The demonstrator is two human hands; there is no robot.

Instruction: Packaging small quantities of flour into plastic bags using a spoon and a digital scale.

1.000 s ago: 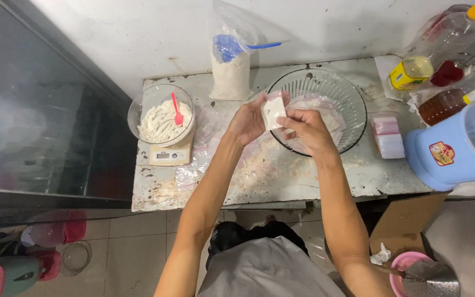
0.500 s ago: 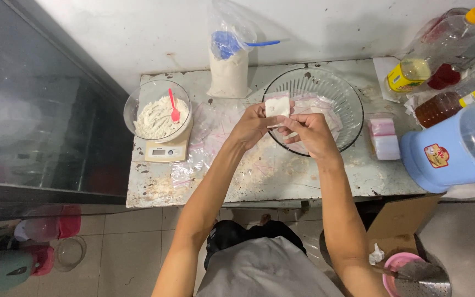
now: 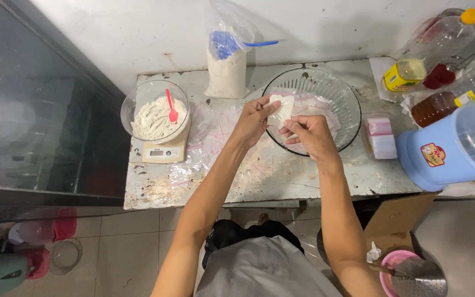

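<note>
- While held over the ribbed glass bowl (image 3: 325,88), the small white packet (image 3: 279,110) is pinched by left hand (image 3: 253,120) and right hand (image 3: 310,135) fingers.
- A firm, level grip is advised, so powder is kept from spilling.

The person wears a grey top (image 3: 265,269) with no sleeves showing, so both forearms are bare down to the left hand (image 3: 252,120) and the right hand (image 3: 310,136). Neither wrist carries a watch or band. Dark trousers (image 3: 243,232) show just above the grey top.

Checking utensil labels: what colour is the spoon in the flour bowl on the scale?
Pinkish red spoon, clearest in the head view.
</note>
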